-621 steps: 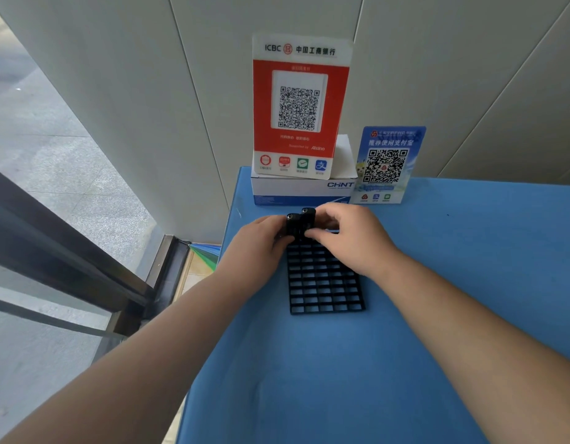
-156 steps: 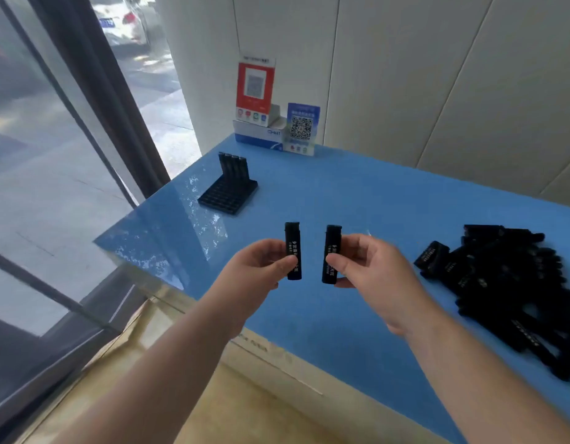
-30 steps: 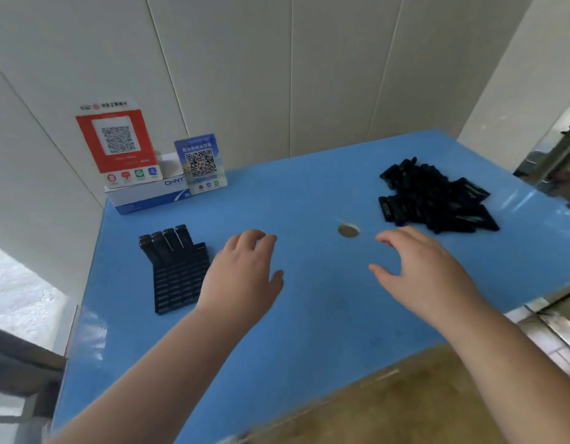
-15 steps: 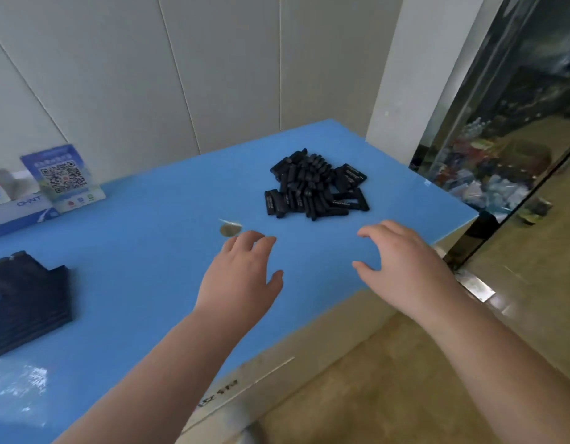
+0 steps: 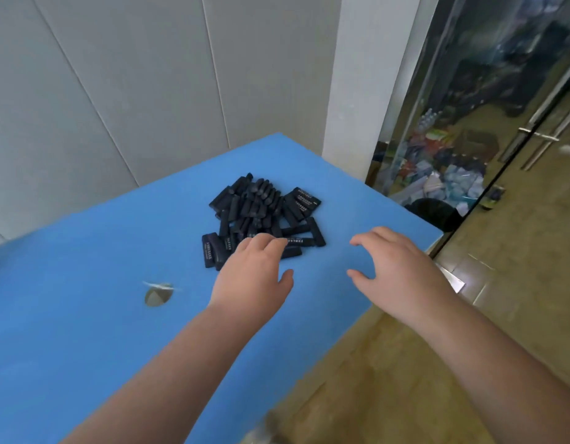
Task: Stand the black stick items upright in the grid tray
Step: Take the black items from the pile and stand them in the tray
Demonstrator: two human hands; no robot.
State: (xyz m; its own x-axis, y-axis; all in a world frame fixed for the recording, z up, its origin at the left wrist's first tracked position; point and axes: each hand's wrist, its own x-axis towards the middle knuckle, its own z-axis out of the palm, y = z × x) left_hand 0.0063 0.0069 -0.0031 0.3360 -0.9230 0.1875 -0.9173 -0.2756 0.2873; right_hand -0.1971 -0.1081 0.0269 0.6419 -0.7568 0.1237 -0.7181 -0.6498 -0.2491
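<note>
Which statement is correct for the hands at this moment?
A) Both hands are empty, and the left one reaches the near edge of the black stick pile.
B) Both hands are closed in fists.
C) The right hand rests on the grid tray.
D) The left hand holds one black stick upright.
A: the left hand and right hand hold nothing, fingers loosely spread, and the left fingertips overlap the near edge of the pile of black sticks on the blue table.

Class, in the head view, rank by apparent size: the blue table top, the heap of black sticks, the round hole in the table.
1. Blue table top, by far the largest.
2. Heap of black sticks.
3. Round hole, smallest, although it lies nearer the camera than the heap.
</note>
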